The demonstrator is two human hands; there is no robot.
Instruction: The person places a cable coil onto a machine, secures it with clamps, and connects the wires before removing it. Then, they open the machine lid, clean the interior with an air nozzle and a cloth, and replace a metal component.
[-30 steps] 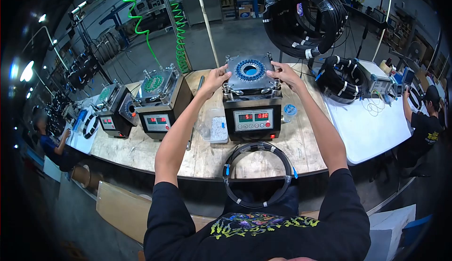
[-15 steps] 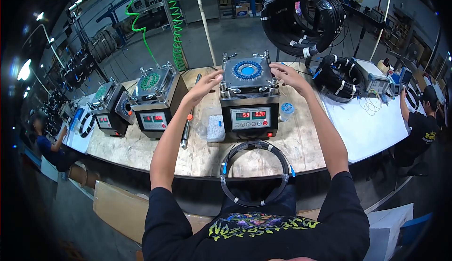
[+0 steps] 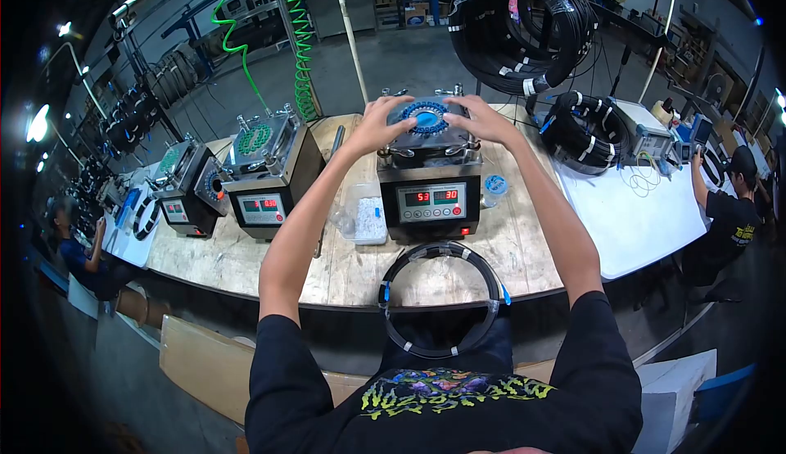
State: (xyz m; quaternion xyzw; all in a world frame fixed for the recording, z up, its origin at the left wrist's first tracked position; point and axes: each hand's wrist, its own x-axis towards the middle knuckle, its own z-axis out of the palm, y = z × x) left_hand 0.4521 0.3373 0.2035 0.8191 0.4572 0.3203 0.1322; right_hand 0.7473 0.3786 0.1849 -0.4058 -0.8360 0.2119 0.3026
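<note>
Right in front of me stands a polishing machine (image 3: 431,202) with red digits on its front panel. On top is a square fixture plate (image 3: 426,137) carrying a ring of blue connectors (image 3: 426,130) around a light blue centre. My left hand (image 3: 381,127) grips the plate's left side, thumb on top beside the ring. On the right side, my right hand (image 3: 483,121) grips it likewise, its thumb near the ring. The far fingertips are partly hidden. A coiled black cable (image 3: 395,336) with blue ends hangs over the table's front edge, near my lap.
Two similar machines (image 3: 260,175) (image 3: 185,185) with green rings stand left. A plastic tub (image 3: 370,230) and small round container (image 3: 494,189) flank my machine. Black cable coils (image 3: 583,132) and a white instrument (image 3: 644,136) are right. Co-workers sit at left (image 3: 79,245) and right (image 3: 731,216).
Both hands have come inward from the machine's sides onto the fixture plate, thumbs now beside the blue ring. The camera view has shifted slightly.
</note>
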